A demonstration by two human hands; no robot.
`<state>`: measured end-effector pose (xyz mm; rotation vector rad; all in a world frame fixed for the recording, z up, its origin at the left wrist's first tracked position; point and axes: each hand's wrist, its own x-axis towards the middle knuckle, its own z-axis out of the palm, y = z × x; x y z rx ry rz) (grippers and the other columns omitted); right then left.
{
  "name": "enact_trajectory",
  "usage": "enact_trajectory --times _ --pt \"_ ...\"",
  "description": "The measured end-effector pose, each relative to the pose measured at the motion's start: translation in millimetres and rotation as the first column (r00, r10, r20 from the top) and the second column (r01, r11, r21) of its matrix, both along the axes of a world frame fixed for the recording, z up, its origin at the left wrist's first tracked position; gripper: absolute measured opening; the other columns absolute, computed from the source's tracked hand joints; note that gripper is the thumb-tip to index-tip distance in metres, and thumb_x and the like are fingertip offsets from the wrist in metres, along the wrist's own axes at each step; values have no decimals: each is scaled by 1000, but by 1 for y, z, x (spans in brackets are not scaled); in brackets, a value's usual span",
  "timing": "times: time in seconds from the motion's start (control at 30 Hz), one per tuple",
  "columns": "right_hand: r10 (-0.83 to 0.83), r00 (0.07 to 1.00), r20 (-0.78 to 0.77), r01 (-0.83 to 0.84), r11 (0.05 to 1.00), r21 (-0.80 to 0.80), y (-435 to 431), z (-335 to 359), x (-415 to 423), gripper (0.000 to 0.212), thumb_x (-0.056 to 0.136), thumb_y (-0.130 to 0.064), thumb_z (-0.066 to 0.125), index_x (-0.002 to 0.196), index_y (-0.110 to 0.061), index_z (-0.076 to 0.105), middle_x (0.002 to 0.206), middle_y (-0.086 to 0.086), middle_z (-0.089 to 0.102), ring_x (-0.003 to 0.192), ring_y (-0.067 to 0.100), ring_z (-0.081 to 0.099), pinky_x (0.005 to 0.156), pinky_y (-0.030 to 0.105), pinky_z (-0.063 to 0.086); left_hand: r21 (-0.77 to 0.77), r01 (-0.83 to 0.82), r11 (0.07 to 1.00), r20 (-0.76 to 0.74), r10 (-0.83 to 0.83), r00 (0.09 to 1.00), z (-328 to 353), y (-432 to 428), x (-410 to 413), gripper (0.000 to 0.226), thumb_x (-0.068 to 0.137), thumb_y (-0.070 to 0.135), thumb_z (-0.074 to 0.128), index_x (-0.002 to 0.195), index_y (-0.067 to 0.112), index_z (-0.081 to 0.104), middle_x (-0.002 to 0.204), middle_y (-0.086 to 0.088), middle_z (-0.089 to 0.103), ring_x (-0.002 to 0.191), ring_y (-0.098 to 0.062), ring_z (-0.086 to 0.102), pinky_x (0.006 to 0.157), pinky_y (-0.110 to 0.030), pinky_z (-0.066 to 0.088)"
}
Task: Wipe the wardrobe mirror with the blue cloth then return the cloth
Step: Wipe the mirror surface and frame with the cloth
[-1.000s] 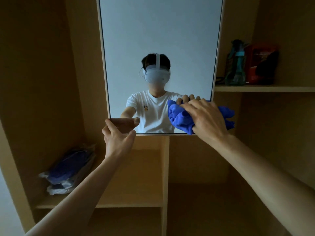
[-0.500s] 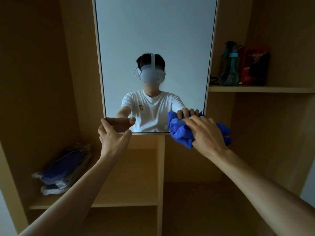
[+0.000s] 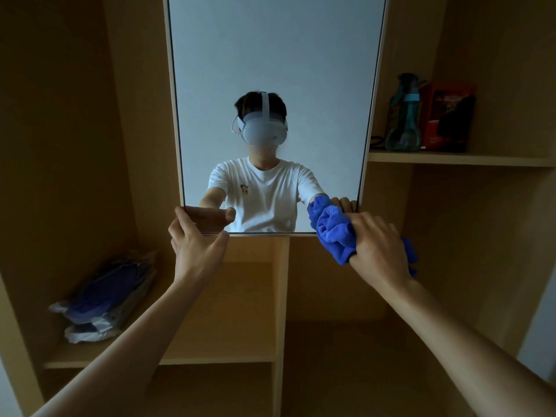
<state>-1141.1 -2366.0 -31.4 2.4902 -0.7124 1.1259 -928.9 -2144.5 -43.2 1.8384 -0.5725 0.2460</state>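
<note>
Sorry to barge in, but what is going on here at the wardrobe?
A person is wiping the wardrobe mirror. Their right hand grips the bunched blue cloth against the mirror's lower right corner, while the left hand rests on its lower left corner. The cloth has not been returned yet.

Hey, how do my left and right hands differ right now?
The left hand is bare, fingers fairly straight, resting on the mirror's bottom-left corner; the right hand curls round the bunched blue cloth at the bottom-right corner. Both reach the mirror's lower edge.
</note>
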Motion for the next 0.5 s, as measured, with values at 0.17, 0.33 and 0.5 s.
enact_trajectory --times 0.17,0.33,0.5 --pt "71 977 199 -134 938 321 5 -2 1 19 83 -26 64 89 -38 50 72 -16 56 58 2 56 45 25 44 2 29 1000 -20 -29 999 4 8 2 95 93 33 65 162 20 1 163 -8 13 147 -36 27 111 -53 38" --pt "86 857 508 -300 885 356 13 6 12 27 87 -17 69 72 -37 56 60 -22 43 55 9 59 50 9 32 0 72 997 -22 -72 997 7 14 5 90 94 32 64 162 21 6 158 -10 20 142 -34 37 107 -48 41" --pt "11 844 537 -215 923 319 6 -6 18 12 86 -24 64 92 -31 56 78 -17 50 63 8 49 60 25 38 -4 94 996 -16 -94 995 6 18 8 87 95 32 65 162 22 10 156 -9 23 137 -34 41 101 -44 43"
